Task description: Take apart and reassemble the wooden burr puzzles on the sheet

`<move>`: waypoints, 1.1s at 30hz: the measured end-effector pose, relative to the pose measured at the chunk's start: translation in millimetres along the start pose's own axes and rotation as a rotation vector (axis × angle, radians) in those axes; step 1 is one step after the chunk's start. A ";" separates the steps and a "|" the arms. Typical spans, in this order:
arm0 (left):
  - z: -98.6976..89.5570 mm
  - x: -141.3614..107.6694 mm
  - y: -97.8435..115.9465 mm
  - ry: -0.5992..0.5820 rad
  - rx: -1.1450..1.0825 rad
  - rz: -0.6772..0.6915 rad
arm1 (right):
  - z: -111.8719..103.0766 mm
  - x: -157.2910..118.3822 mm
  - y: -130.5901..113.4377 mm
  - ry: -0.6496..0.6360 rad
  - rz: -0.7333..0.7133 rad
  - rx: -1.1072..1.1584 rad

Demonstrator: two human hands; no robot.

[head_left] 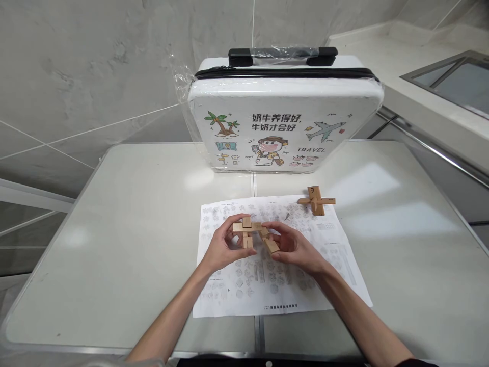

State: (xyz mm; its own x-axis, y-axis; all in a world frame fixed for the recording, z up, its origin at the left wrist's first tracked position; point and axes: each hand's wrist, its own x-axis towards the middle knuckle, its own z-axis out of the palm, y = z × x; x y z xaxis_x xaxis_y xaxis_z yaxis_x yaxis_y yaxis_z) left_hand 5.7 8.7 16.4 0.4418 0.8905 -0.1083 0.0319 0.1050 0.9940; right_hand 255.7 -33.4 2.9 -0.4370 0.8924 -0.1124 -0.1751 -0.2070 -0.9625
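My left hand [223, 247] grips a small cluster of interlocked light wooden blocks [247, 227] between thumb and fingers. Close to its right side, my right hand [296, 247] pinches a notched wooden block [271, 245], tilted, its upper end at the cluster's right edge. Whether the two touch is hard to tell. Both hands are over a printed paper sheet [229, 300] covered with small diagrams. A cross-shaped wooden assembly [315, 201] with a dark mark on it lies at the sheet's upper right edge.
A white suitcase [244, 102] in clear plastic wrap stands at the back of the white folding table [114, 244]. Behind is a grey tiled wall [95, 61]. A pale counter [431, 102] with a framed opening is at the right.
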 end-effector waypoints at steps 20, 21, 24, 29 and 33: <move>10.0 -6.3 9.3 -0.119 0.186 0.105 | 4.7 1.3 -6.3 -0.129 0.121 0.205; 9.8 -6.2 9.8 -0.133 0.185 0.108 | 4.6 1.2 -6.4 -0.130 0.127 0.200; 9.6 -5.7 10.9 -0.173 0.186 0.125 | 4.1 1.1 -7.5 -0.122 0.135 0.170; 11.6 -4.4 8.8 -0.207 0.255 0.223 | 3.3 1.0 -6.7 -0.137 0.146 0.137; 12.0 -3.5 5.4 -0.175 0.284 0.282 | 3.0 0.6 -3.3 -0.125 0.152 0.135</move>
State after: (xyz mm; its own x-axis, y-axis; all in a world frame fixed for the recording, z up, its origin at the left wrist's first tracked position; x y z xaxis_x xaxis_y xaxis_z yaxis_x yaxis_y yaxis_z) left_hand 15.0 0.8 22.4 0.6132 0.7758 0.1489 0.1223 -0.2794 0.9523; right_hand 253.4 -33.4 6.7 -0.5716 0.7920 -0.2142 -0.2115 -0.3945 -0.8942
